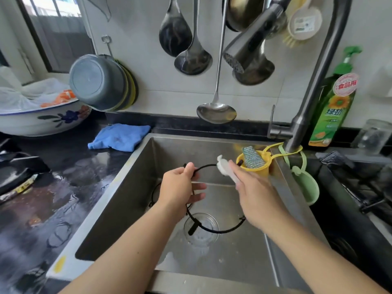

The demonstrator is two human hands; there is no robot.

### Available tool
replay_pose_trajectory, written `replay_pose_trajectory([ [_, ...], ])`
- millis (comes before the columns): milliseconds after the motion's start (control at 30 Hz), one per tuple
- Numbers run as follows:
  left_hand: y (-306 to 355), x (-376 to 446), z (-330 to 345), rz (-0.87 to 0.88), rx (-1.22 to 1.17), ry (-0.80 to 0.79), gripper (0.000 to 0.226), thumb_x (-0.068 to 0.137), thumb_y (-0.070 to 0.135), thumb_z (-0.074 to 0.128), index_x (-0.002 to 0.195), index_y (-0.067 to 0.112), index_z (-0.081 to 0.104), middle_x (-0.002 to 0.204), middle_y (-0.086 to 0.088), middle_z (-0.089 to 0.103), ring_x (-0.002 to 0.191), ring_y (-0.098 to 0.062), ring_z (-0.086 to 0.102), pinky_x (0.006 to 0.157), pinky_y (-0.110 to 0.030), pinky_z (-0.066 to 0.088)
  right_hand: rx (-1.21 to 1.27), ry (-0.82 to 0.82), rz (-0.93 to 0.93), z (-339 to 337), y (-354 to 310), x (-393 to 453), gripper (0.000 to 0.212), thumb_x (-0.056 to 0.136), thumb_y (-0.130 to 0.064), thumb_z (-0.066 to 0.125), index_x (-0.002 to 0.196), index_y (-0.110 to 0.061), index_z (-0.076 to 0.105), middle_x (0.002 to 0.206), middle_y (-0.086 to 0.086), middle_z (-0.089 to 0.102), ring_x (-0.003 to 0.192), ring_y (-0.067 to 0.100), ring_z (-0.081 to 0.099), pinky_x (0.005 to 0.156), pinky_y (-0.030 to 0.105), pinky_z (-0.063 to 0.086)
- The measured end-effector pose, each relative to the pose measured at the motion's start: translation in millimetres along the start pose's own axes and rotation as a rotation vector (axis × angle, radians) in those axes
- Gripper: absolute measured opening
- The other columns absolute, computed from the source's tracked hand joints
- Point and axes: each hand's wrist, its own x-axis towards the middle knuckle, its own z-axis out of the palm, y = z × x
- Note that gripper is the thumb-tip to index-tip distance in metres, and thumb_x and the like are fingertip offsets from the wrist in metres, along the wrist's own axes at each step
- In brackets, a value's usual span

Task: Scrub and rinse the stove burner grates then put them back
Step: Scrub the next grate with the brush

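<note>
Scrubbing step, mid-task by the look of it. Grate (pixel 203 225), thin black ring with short prongs, held tilted over sink (pixel 127 200) at frame centre, lower arc hanging above drain (pixel 201 228), so drips fall into the basin. Left hand (pixel 180 187) curled round ring's upper-left arc, thumb on top, pinching wire to steady it. Right hand (pixel 254 194) wrapped round handle of white brush (pixel 224 168), brush head touching ring's top arc, just right of left thumb. Second grate (pixel 154 194) seemingly lying on basin floor behind left wrist, mostly hidden.

Faucet head (pixel 246 56) upper right of centre, no water visible; rinse not yet started, likely. Yellow caddy (pixel 258 164) with scourer just beside brush tip, right of centre: tight on that side, strokes could knock it. Open basin room toward lower left. Wet dark table (pixel 63 198) at left, blue cloth (pixel 118 136) near sink's back-left corner. Stove (pixel 364 194) at right edge, return spot presumably.
</note>
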Motion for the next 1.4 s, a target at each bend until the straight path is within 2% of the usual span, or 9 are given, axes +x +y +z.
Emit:
replay_pose_trajectory([
  [200, -1, -9, 10, 0.030, -0.067, -0.062, 0.035, 0.109, 0.033, 0.046, 0.108, 0.007, 0.070, 0.101, -0.010, 0.074, 0.096, -0.026, 0.074, 0.078, -0.045, 0.064, 0.012, 0.035, -0.057, 14, -19, 4, 0.068, 0.102, -0.013, 0.042, 0.153, -0.052, 0.018, 0.100, -0.008, 0.048, 0.089, 0.017, 0.049, 0.074, 0.035, 0.046],
  [333, -5, -14, 14, 0.053, -0.041, -0.152, 0.043, 0.111, 0.033, 0.039, 0.105, 0.006, 0.072, 0.097, -0.010, 0.078, 0.097, -0.023, 0.076, 0.087, -0.044, 0.062, -0.028, -0.056, -0.095, 19, -38, 0, 0.074, 0.102, -0.009, 0.039, 0.148, -0.057, 0.009, 0.089, -0.009, 0.041, 0.080, 0.016, 0.049, 0.060, 0.029, 0.035],
  [533, -7, -10, 18, 0.099, -0.052, -0.022, 0.038, 0.109, 0.030, 0.046, 0.104, 0.001, 0.070, 0.096, -0.016, 0.074, 0.092, -0.027, 0.077, 0.082, -0.043, 0.063, -0.229, 0.004, 0.174, 2, -26, 5, 0.081, 0.096, 0.000, 0.042, 0.159, -0.033, 0.004, 0.121, 0.005, 0.048, 0.096, 0.022, 0.047, 0.074, 0.033, 0.040],
  [733, -6, -14, 20, 0.137, -0.041, -0.052, 0.039, 0.110, 0.028, 0.044, 0.099, 0.004, 0.074, 0.092, -0.012, 0.078, 0.093, -0.025, 0.077, 0.086, -0.036, 0.061, -0.111, -0.065, -0.019, 19, -39, 0, 0.072, 0.100, -0.008, 0.039, 0.153, -0.046, 0.009, 0.094, -0.005, 0.043, 0.080, 0.018, 0.045, 0.063, 0.031, 0.036],
  [867, -6, -10, 20, 0.185, -0.019, 0.035, 0.039, 0.108, 0.028, 0.048, 0.094, -0.002, 0.069, 0.087, -0.016, 0.073, 0.095, -0.034, 0.074, 0.083, -0.036, 0.063, -0.207, -0.006, 0.211, 3, -17, 10, 0.078, 0.097, -0.003, 0.040, 0.159, -0.035, 0.005, 0.107, 0.001, 0.047, 0.088, 0.021, 0.047, 0.068, 0.035, 0.041],
  [1033, -8, -13, 18, 0.175, 0.033, 0.005, 0.040, 0.109, 0.029, 0.047, 0.093, 0.004, 0.074, 0.088, -0.013, 0.078, 0.090, -0.024, 0.077, 0.084, -0.035, 0.062, -0.021, -0.082, -0.060, 25, -41, 0, 0.069, 0.103, -0.013, 0.038, 0.154, -0.048, 0.007, 0.093, -0.006, 0.045, 0.081, 0.017, 0.047, 0.067, 0.031, 0.038],
  [1200, -8, -5, 17, 0.144, 0.052, 0.083, 0.038, 0.108, 0.027, 0.047, 0.091, 0.003, 0.071, 0.091, -0.018, 0.076, 0.090, -0.029, 0.076, 0.085, -0.039, 0.063, -0.188, -0.094, 0.205, 12, -11, 15, 0.076, 0.097, -0.004, 0.043, 0.157, -0.040, 0.011, 0.103, 0.002, 0.049, 0.081, 0.017, 0.046, 0.066, 0.033, 0.039],
  [1333, -10, -4, 14, 0.174, 0.150, 0.078, 0.040, 0.107, 0.025, 0.046, 0.088, 0.004, 0.073, 0.084, -0.012, 0.077, 0.086, -0.025, 0.076, 0.086, -0.043, 0.062, -0.043, -0.147, -0.051, 31, -39, 2, 0.075, 0.099, -0.008, 0.042, 0.152, -0.050, 0.009, 0.097, -0.003, 0.048, 0.084, 0.020, 0.052, 0.067, 0.037, 0.045],
  [1400, -10, -4, 14, 0.164, 0.129, 0.083, 0.038, 0.107, 0.025, 0.046, 0.089, 0.004, 0.073, 0.084, -0.012, 0.077, 0.084, -0.024, 0.077, 0.086, -0.043, 0.063, -0.048, -0.116, -0.031, 30, -31, 6, 0.075, 0.099, -0.007, 0.041, 0.151, -0.052, 0.009, 0.098, -0.002, 0.048, 0.081, 0.018, 0.051, 0.062, 0.035, 0.042],
])
